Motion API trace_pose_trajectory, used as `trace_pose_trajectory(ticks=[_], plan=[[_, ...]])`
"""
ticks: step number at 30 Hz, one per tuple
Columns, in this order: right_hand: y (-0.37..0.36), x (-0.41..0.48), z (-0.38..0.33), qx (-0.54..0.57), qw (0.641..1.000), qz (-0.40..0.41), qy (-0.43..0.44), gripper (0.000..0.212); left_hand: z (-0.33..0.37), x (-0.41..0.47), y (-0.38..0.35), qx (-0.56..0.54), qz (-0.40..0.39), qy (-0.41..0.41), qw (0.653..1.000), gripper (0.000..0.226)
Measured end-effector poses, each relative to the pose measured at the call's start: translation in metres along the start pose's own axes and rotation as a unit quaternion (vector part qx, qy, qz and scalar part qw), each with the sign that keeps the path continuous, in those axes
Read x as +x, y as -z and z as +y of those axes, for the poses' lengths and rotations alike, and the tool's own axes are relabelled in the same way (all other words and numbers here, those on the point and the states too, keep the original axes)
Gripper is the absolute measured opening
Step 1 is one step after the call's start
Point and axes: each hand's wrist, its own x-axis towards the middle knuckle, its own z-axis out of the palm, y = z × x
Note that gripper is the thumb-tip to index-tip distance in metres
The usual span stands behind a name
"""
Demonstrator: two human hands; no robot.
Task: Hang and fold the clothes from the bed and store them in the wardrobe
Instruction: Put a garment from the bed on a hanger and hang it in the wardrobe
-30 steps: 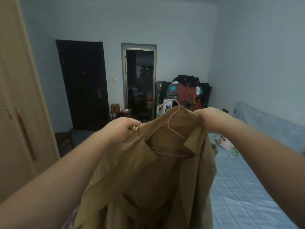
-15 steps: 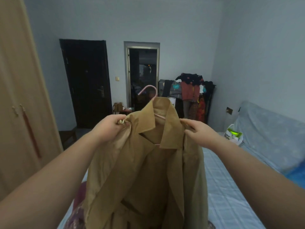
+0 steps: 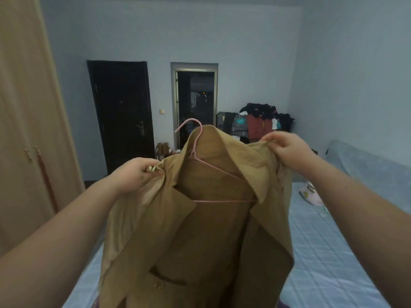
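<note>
Closest to me, the tan coat (image 3: 211, 241) hangs open between my forearms, its front falling over the bed (image 3: 322, 252) below my hands. I hold it up by the shoulders so it drapes straight. My left hand (image 3: 138, 174) is clenched round a bunch of fabric at one shoulder. My right hand (image 3: 287, 150), a little higher, pinches the other shoulder's edge between fingers and thumb. Between the hands the pink hanger (image 3: 213, 167) sits inside the collar, hook poking up past the neck; I judge I'm spreading the shoulders to settle them over its arms. The wardrobe (image 3: 26, 130) stands left of my left hand, doors closed, and the coat belongs in there. Beyond my right hand a plastic bag (image 3: 310, 193) lies on the bed, and farther off a pile of clothes (image 3: 260, 123) sits against the wall
</note>
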Motion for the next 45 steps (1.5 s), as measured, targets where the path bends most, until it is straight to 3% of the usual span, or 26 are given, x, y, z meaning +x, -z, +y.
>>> trace_pose_trajectory(ticks=[3,7,11,17,20,25,28,32,36,39,42,45], plan=[[0.000,0.010,-0.010,0.082,0.996,0.017,-0.020,0.014,0.008,-0.001,0.003,-0.047,0.029,-0.033,0.998,0.021],[-0.020,0.007,-0.010,-0.117,0.982,-0.150,-0.018,0.023,0.017,-0.002,-0.001,-0.088,0.057,-0.037,0.994,0.020],[-0.031,-0.011,-0.003,-0.101,0.991,-0.085,0.021,0.030,0.007,-0.005,-0.009,-0.077,0.068,-0.013,0.995,0.018],[-0.040,-0.033,0.014,-0.097,0.978,-0.186,0.017,0.057,-0.002,-0.009,-0.012,-0.085,0.072,-0.011,0.994,0.017],[-0.046,-0.029,0.010,-0.190,0.966,-0.157,0.075,0.061,0.004,-0.009,-0.008,-0.099,0.060,-0.023,0.993,0.018],[-0.063,-0.029,-0.005,-0.213,0.966,-0.081,0.122,0.028,0.017,-0.014,0.000,-0.064,0.027,-0.055,0.996,0.020],[-0.058,-0.025,-0.010,-0.249,0.955,-0.049,0.152,0.030,0.011,-0.020,0.011,-0.027,0.018,-0.041,0.999,0.020],[-0.038,-0.012,-0.021,-0.233,0.959,-0.067,0.150,0.031,-0.009,-0.029,0.024,0.036,0.044,-0.014,0.998,0.024],[-0.026,0.002,-0.029,-0.334,0.916,-0.059,0.214,0.038,-0.029,-0.040,0.019,0.065,0.050,0.025,0.996,0.022],[-0.013,0.011,-0.027,-0.407,0.891,-0.040,0.197,0.041,-0.044,-0.045,0.022,0.039,0.083,0.070,0.993,0.019],[-0.019,0.012,-0.028,-0.442,0.876,-0.005,0.192,0.040,-0.031,-0.040,0.020,0.009,0.104,0.051,0.993,0.020],[-0.034,0.009,-0.034,-0.424,0.890,0.046,0.161,0.035,-0.009,-0.030,0.017,-0.010,0.130,0.020,0.991,0.033]])
